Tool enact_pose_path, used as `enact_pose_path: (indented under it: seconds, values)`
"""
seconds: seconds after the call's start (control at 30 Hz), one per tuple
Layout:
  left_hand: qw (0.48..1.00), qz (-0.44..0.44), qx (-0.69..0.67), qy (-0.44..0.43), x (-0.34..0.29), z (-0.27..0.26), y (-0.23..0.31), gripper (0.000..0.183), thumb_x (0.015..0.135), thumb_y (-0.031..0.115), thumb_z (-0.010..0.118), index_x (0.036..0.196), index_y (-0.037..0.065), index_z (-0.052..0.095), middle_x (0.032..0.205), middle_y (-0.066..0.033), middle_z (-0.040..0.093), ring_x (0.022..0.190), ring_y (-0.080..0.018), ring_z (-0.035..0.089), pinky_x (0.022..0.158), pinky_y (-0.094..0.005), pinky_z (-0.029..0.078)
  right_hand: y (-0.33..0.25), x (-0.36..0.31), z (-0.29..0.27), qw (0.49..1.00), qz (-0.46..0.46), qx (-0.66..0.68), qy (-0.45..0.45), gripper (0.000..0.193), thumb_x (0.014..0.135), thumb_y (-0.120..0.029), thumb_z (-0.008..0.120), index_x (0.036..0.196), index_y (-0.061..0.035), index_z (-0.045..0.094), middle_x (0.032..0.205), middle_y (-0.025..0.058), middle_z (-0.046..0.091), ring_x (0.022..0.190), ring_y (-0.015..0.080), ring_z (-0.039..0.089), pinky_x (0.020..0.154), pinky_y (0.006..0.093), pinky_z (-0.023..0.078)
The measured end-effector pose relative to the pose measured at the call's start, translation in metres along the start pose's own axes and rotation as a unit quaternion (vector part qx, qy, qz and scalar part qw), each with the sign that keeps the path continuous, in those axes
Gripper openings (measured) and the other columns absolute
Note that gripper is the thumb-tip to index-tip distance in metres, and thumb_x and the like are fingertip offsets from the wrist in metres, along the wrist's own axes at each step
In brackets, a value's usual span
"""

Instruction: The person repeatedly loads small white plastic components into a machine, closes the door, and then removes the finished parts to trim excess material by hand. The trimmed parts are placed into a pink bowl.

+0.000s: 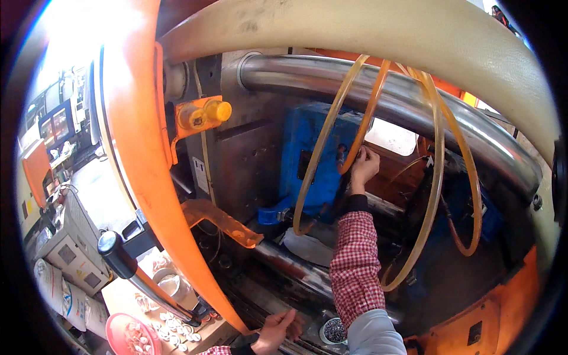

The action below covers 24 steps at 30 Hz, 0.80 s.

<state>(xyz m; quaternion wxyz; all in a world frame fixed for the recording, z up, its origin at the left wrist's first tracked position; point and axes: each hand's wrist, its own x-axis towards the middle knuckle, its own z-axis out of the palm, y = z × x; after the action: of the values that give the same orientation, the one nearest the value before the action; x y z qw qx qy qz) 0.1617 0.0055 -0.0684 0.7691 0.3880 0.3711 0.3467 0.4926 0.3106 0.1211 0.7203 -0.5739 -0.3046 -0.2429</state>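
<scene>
My right hand point(365, 168) reaches deep into the machine, in front of the blue mold block point(322, 163). Its fingers are curled together in a pinch beside an amber hose point(359, 139); what they hold, if anything, is too small to make out. Low in the view, my left hand point(277, 332) is held out with its fingers stretched and slightly blurred, nothing seen in it. Just right of it stands a small cup point(333, 331) of small dark and shiny metal pieces.
Several looped hoses point(439, 177) hang around my right forearm. A thick steel bar point(331, 74) crosses above, another point(302, 266) below. The orange door frame point(139, 154) rises at the left. Beyond it, a table holds a pink basin point(112, 325) and several small round white parts point(174, 331).
</scene>
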Motion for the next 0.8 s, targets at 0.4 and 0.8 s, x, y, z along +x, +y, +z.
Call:
enact_pose_path:
  seconds: [0.4, 0.8]
  values:
    - [1.0, 0.015, -0.014, 0.013, -0.005, 0.008, 0.01, 0.035, 0.097, 0.036, 0.05, 0.081, 0.008, 0.063, 0.062, -0.0008, 0.061, 0.049, -0.0076, 0.053, 0.045, -0.0211, 0.04, -0.002, 0.006, -0.002, 1.0, -0.003, -0.011, -0.021, 0.015, 0.083, -0.014, 0.066, 0.088, -0.0014, 0.07, 0.087, 0.0142, 0.062, 0.086, 0.0311, 0.061, 0.078, 0.0388, 0.046]
    - [1.0, 0.02, 0.01, -0.002, -0.007, -0.002, 0.003, 0.032, 0.096, 0.033, 0.051, 0.084, 0.006, 0.064, 0.063, -0.0029, 0.062, 0.048, -0.0094, 0.054, 0.045, -0.0218, 0.043, 0.003, -0.004, -0.012, 0.98, -0.077, -0.116, -0.144, 0.042, 0.073, 0.008, 0.052, 0.11, -0.0066, 0.067, 0.115, 0.0149, 0.053, 0.108, 0.0352, 0.046, 0.093, 0.0403, 0.04]
